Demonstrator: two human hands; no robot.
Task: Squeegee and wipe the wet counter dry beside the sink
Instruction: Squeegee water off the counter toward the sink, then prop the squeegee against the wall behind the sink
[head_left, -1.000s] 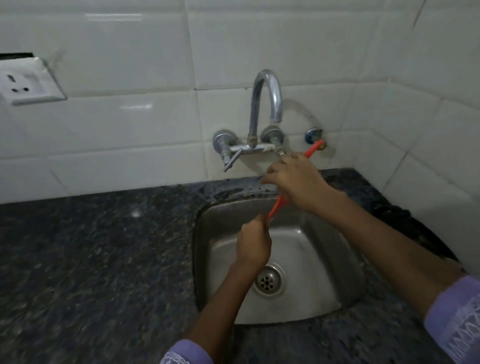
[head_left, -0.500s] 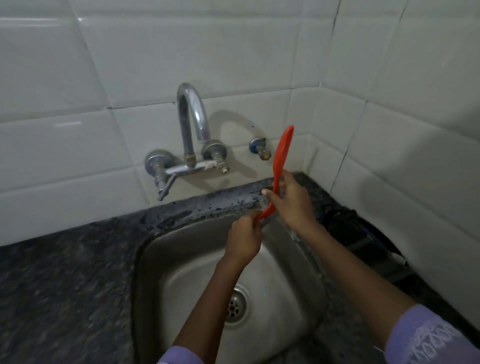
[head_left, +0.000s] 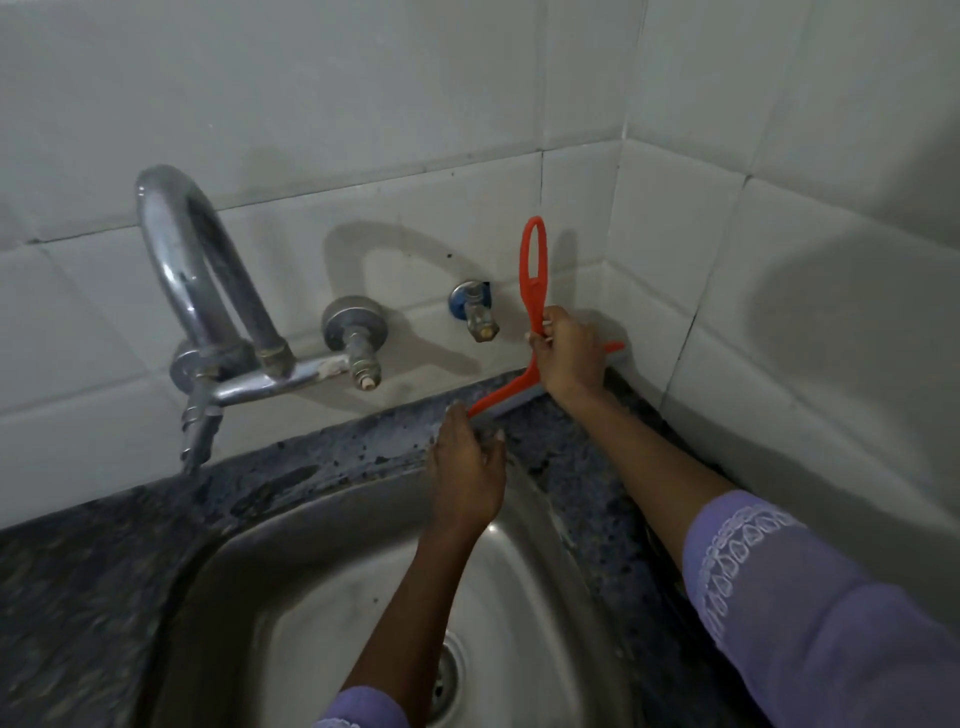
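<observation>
**user1:** Squeegee (head_left: 533, 291) is sitting right up in the back corner of the counter (head_left: 566, 431), blade edge lying on the dark speckled stone along the foot of the back wall, orange loop handle sticking up against the tiles (head_left: 363, 104). Right hand (head_left: 570, 356) is wrapping its fingers round the lower handle where it meets the blade bar. Left hand (head_left: 466, 467) is pinching the blade's left tip, fingers curling onto it just above the sink (head_left: 291, 525) rim.

**user2:** What's crowding it back there?

**user1:** Small wall valve (head_left: 475, 312) is poking out just left of the handle, close but not touching. Further left the chrome tap (head_left: 208, 291) is arching out over the basin, well apart from both hands. Side wall (head_left: 779, 312) is closing in on the right, and the blade's right end is looking almost up against it, can't tell if it's touching.

**user2:** Any room to work?

**user1:** Counter strip behind the sink is running narrow between the rim and the back wall, looking wet and blotchy. Strip on the right is also slim, and the right forearm in its purple sleeve (head_left: 810, 613) is lying over it. Wider counter is opening out to the left of the sink.
</observation>
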